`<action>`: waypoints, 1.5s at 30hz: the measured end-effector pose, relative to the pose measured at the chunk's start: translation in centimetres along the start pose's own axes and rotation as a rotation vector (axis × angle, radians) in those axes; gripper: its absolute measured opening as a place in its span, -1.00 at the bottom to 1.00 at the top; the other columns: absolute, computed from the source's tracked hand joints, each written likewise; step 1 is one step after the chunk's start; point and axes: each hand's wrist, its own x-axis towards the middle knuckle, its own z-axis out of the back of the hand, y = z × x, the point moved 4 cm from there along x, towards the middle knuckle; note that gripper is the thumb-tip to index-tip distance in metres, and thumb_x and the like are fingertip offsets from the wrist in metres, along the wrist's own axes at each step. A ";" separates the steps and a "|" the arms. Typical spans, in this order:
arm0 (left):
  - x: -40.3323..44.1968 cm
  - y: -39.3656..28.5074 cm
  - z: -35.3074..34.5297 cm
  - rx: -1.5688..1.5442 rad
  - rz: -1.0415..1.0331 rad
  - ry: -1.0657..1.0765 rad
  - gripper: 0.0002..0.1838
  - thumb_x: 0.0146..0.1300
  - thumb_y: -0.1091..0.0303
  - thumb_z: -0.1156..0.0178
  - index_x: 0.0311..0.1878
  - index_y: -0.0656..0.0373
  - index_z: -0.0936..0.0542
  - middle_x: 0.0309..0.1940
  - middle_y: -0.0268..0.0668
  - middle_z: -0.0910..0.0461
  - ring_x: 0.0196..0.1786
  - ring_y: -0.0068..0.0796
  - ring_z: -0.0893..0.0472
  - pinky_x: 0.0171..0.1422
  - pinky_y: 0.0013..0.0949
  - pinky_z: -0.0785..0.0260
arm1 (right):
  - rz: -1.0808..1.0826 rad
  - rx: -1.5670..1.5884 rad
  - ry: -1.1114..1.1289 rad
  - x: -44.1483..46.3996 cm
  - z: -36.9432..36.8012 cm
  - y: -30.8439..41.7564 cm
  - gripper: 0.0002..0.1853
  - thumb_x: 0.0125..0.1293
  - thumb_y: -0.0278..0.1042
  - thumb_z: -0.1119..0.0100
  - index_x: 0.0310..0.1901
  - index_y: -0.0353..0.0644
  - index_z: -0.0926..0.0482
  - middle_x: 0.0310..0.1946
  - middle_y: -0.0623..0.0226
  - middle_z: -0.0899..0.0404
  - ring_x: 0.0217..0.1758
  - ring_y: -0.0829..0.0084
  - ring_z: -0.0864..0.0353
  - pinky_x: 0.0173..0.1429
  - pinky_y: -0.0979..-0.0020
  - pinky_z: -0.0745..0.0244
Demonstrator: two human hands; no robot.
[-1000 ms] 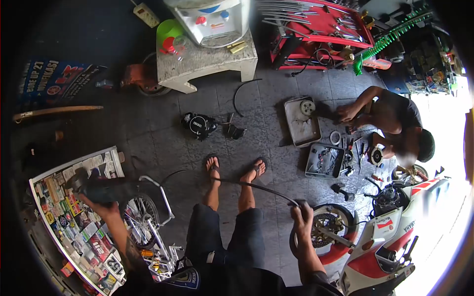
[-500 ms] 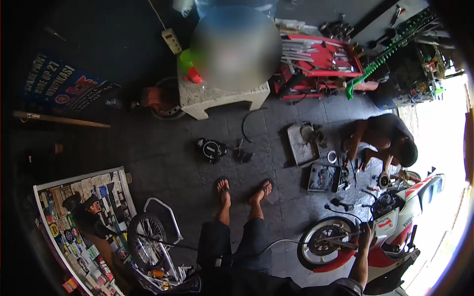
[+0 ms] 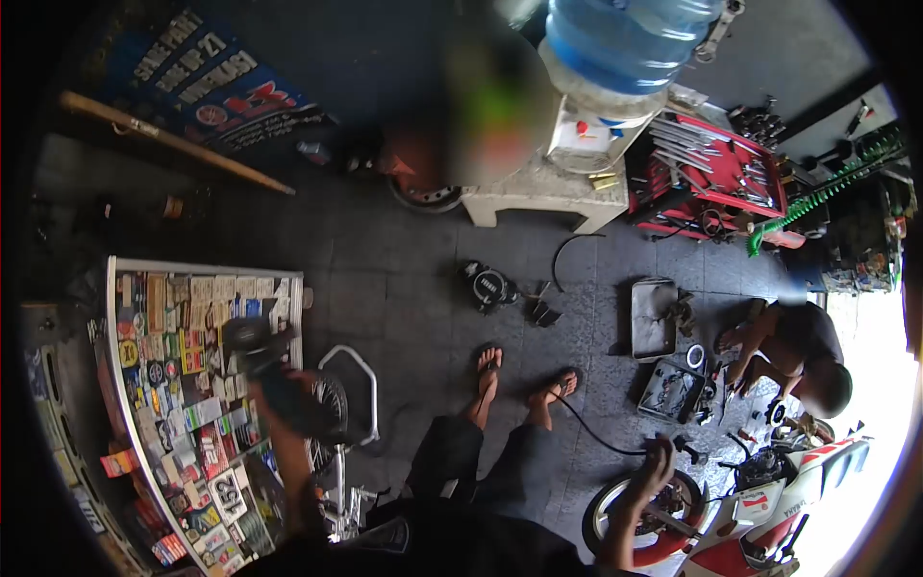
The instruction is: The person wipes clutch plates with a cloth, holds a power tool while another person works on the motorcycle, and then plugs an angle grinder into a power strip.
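Observation:
On the left, my left hand [image 3: 286,385] is wrapped round a dark tool [image 3: 252,338] with a rounded head, blurred and held above the sticker-covered display case. To the right, my right hand [image 3: 656,467] is closed on a black cable [image 3: 588,431] near the front wheel of the white and red motorcycle [image 3: 767,514]. The cable curves from that hand down towards my right foot. Part of the cable is hidden, so its link to the tool cannot be made out.
A silver frame with a spoked wheel [image 3: 330,409] stands beside the display case [image 3: 125,385]. Engine parts [image 3: 488,286] and two trays [image 3: 654,348] lie on the floor. Another person [image 3: 803,346] crouches at right. Behind are a table [image 3: 495,204] and a red tool cart [image 3: 721,207].
The view has swung left, showing more of the display case. My right hand has moved back from the motorcycle's body towards its front wheel. My left hand still has the dark tool.

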 end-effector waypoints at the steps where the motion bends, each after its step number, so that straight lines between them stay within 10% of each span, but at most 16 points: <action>1: -0.2 3.3 -1.4 0.067 0.094 -0.015 -0.20 0.14 -0.27 -0.24 0.14 0.30 -0.40 -0.07 -0.17 -0.53 0.02 -0.22 -0.54 0.25 0.00 -0.35 | -0.055 0.118 0.012 -1.1 -2.5 0.0 -0.64 0.42 -0.32 0.16 0.11 -0.39 -0.41 -0.50 0.34 -0.47 -0.49 0.57 -0.37 -0.30 0.51 -0.33; 4: 0.0 13.0 -1.3 -0.428 0.245 -0.042 -0.17 0.19 -0.31 -0.14 0.20 0.32 -0.36 0.10 -0.07 -0.48 0.01 -0.15 -0.55 0.20 -0.05 -0.36 | -0.208 0.123 -0.034 -4.1 -9.2 3.5 -0.50 0.42 -0.37 0.13 0.38 -0.19 -0.20 -0.60 0.58 -0.20 -0.61 0.73 -0.11 -0.56 0.63 -0.01; 9: -1.8 21.4 -5.3 -0.523 0.566 -0.254 -0.16 0.16 -0.31 -0.19 0.19 0.30 -0.34 0.41 -0.04 -0.16 0.14 -0.17 -0.50 0.16 -0.18 -0.39 | -0.321 0.325 0.471 -7.7 -16.2 3.6 -0.64 0.48 -0.39 0.11 0.26 -0.20 -0.21 -0.41 0.48 -0.41 -0.43 0.68 -0.30 -0.34 0.63 -0.27; 15: -2.8 24.9 -5.3 -0.704 0.663 -0.052 -0.13 0.15 -0.41 -0.08 0.20 0.25 -0.36 0.45 0.08 -0.06 0.01 -0.13 -0.52 -0.05 -0.21 -0.39 | -0.210 0.067 1.140 -12.6 -18.6 1.1 -0.72 0.35 -0.46 -0.04 0.07 -0.26 -0.41 -0.22 -0.03 -0.60 -0.13 0.06 -0.64 -0.09 0.25 -0.51; 18: -2.6 24.8 -5.1 -0.667 0.682 0.034 -0.06 0.11 -0.49 -0.03 0.21 0.24 -0.31 0.26 0.05 -0.28 -0.21 -0.23 -0.54 -0.19 -0.25 -0.35 | -0.052 0.001 1.161 -13.3 -18.2 0.6 -0.81 0.28 -0.50 -0.08 -0.07 -0.28 -0.51 -0.23 -0.05 -0.59 -0.04 -0.10 -0.57 -0.04 0.18 -0.50; 19: -2.5 24.3 -5.0 -0.566 0.701 0.103 -0.04 0.10 -0.51 0.00 0.21 0.24 -0.29 0.13 -0.01 -0.33 -0.31 -0.27 -0.52 -0.23 -0.25 -0.34 | 0.000 -0.021 1.080 -12.5 -18.0 0.8 -0.81 0.35 -0.43 -0.10 -0.08 -0.33 -0.54 -0.24 0.13 -0.62 -0.18 0.33 -0.64 -0.08 0.35 -0.50; 20: -2.3 24.1 -5.1 -0.464 0.719 0.176 -0.02 0.09 -0.54 0.03 0.21 0.24 -0.27 0.00 -0.08 -0.38 -0.42 -0.32 -0.50 -0.27 -0.26 -0.32 | 0.006 -0.008 1.076 -11.8 -18.2 0.7 -0.81 0.35 -0.43 -0.10 -0.08 -0.33 -0.54 -0.24 0.13 -0.62 -0.18 0.33 -0.64 -0.08 0.35 -0.50; 24: -3.6 23.6 -6.3 -0.120 0.761 0.040 0.00 0.08 -0.55 0.04 0.20 0.27 -0.27 -0.15 -0.17 -0.40 -0.47 -0.33 -0.49 -0.31 -0.29 -0.33 | -0.313 0.218 0.533 -6.2 -19.4 3.5 -0.84 0.34 -0.42 -0.10 -0.12 -0.27 -0.58 -0.26 0.09 -0.63 -0.24 0.14 -0.61 -0.09 0.26 -0.49; 26: -4.5 23.9 -7.2 -0.030 0.762 0.012 0.00 0.08 -0.52 0.01 0.20 0.31 -0.29 -0.11 -0.12 -0.44 -0.44 -0.30 -0.51 -0.29 -0.29 -0.35 | 0.053 0.115 0.496 -4.6 -22.1 3.6 -0.79 0.38 -0.31 -0.08 -0.16 -0.29 -0.59 -0.33 0.13 -0.64 -0.26 0.27 -0.61 -0.10 0.27 -0.46; 30: -5.0 24.6 -8.1 -0.009 0.800 0.172 -0.03 0.11 -0.37 -0.08 0.23 0.43 -0.29 -0.03 0.04 -0.48 -0.31 -0.16 -0.61 -0.29 -0.28 -0.46 | -0.249 0.019 0.797 -2.6 -24.1 2.1 -0.61 0.45 -0.08 0.03 -0.18 -0.30 -0.61 -0.42 0.09 -0.63 -0.31 0.25 -0.59 -0.10 0.38 -0.39; 34: -5.1 23.4 -7.7 0.106 0.878 0.216 -0.06 0.08 -0.30 -0.17 0.25 0.41 -0.30 -0.01 0.07 -0.48 -0.28 -0.15 -0.62 -0.32 -0.32 -0.49 | 0.120 -0.217 0.804 -3.9 -25.9 -3.3 -0.55 0.47 -0.03 0.04 -0.21 -0.34 -0.60 -0.50 0.21 -0.59 -0.35 0.37 -0.54 -0.13 0.41 -0.38; 36: -5.0 22.8 -7.3 0.116 0.917 0.253 -0.06 0.08 -0.27 -0.19 0.26 0.41 -0.30 0.02 0.08 -0.48 -0.27 -0.15 -0.62 -0.32 -0.33 -0.50 | -0.621 0.244 1.038 -3.7 -25.2 -1.1 -0.52 0.48 -0.02 0.06 -0.17 -0.38 -0.59 -0.47 0.33 -0.55 -0.36 0.49 -0.46 -0.18 0.44 -0.36; 45: -1.1 18.5 1.0 0.073 1.005 0.046 -0.10 0.07 -0.23 -0.17 0.24 0.42 -0.33 -0.01 0.11 -0.51 -0.19 -0.18 -0.63 -0.28 -0.33 -0.54 | -0.608 0.339 1.058 -4.7 -36.5 2.0 -0.34 0.45 0.14 0.06 0.04 -0.49 -0.52 -0.19 0.24 -0.59 -0.09 0.45 -0.48 0.06 0.42 -0.37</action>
